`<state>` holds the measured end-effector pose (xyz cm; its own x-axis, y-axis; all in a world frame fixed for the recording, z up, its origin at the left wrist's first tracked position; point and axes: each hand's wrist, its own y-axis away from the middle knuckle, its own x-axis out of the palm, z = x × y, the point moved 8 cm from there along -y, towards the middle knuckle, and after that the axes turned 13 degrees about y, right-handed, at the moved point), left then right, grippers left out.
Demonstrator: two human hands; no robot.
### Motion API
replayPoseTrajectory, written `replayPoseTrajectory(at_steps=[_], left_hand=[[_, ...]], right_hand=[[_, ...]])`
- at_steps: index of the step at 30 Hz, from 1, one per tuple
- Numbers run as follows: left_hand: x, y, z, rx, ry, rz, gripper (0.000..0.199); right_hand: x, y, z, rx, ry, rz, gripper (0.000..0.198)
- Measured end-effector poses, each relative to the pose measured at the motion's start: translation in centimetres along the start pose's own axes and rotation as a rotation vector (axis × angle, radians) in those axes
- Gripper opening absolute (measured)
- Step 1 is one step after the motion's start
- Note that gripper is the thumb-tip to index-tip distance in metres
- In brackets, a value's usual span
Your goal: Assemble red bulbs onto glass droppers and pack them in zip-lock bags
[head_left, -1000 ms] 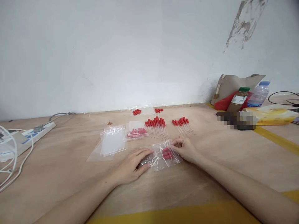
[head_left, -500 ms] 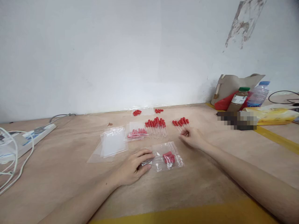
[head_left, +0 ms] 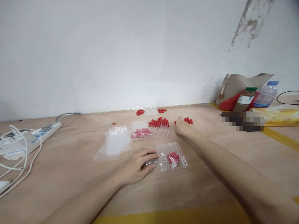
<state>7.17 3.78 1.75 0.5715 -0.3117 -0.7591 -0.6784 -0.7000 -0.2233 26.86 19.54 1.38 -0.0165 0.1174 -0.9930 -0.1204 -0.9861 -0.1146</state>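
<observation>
My left hand rests on the table, its fingers and thumb round the left end of a clear zip bag. Inside that bag lie several droppers with red rubber bulbs, their glass tubes running towards my palm. My right hand reaches into a small group of loose droppers, covering part of them. Its fingertips are hidden behind the hand. A larger fan of loose droppers lies to its left, bulbs pointing away from me.
Filled bags of droppers lie beside flat clear bags. Red bulbs rest near the wall. A power strip with white cables stands left. At right are a green-capped bottle, a clear bottle and a yellow packet.
My right hand has moved away from me, from the tube ends up to the red bulbs of the small group. My left hand stays at the bag. The whole view has shifted slightly.
</observation>
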Motion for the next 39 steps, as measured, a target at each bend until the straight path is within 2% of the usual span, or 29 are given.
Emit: replayPoseTrajectory(at_steps=[4, 6, 8, 10, 13, 16, 20, 23, 26, 29, 34, 37, 39], left_hand=[[0.0, 0.0, -0.1, -0.003, 0.01, 0.009, 0.033], [-0.1, 0.0, -0.1, -0.008, 0.013, 0.01, 0.033], [-0.1, 0.0, 0.0, -0.015, 0.009, 0.007, 0.033], [-0.1, 0.0, 0.1, -0.015, 0.004, 0.002, 0.033], [-0.1, -0.1, 0.1, -0.007, 0.013, -0.003, 0.033], [-0.1, -0.1, 0.0, -0.004, 0.026, -0.007, 0.033], [-0.1, -0.1, 0.1, -0.02, 0.013, 0.001, 0.033], [0.0, -0.1, 0.2, -0.03, -0.005, 0.012, 0.033], [-0.1, -0.1, 0.3, -0.042, -0.018, -0.003, 0.037], [-0.2, 0.0, 0.3, -0.055, 0.0, -0.027, 0.045], [-0.2, 0.1, 0.2, -0.056, 0.023, -0.033, 0.046], [-0.2, 0.1, 0.3, -0.067, 0.02, -0.025, 0.046], [-0.2, 0.1, 0.3, -0.066, 0.015, -0.021, 0.046]], right_hand=[[-0.8, 0.9, 0.8, -0.055, 0.003, -0.014, 0.05], [-1.8, 1.6, 0.4, -0.093, -0.075, -0.056, 0.056], [-2.7, 2.5, -0.8, -0.12, -0.28, -0.123, 0.057], [-3.0, 3.7, -2.7, -0.106, -0.59, -0.172, 0.057], [-1.3, 5.6, -5.3, -0.012, -1.026, -0.156, 0.057], [0.9, 7.3, -6.3, 0.098, -1.281, -0.14, 0.053], [2.1, 8.6, -5.3, 0.11, -1.482, -0.131, 0.051], [2.6, 9.2, -3.7, 0.077, -1.619, -0.022, 0.045], [2.9, 9.7, -2.8, 0.075, -1.681, 0.067, 0.037], [3.1, 9.9, -2.6, 0.065, -1.683, 0.1, 0.034], [3.1, 10.1, -2.7, 0.057, -1.664, 0.132, 0.031], [2.9, 10.1, -2.6, 0.01, -1.542, 0.146, 0.026], [2.7, 10.2, -2.3, -0.081, -1.373, 0.176, 0.024]])
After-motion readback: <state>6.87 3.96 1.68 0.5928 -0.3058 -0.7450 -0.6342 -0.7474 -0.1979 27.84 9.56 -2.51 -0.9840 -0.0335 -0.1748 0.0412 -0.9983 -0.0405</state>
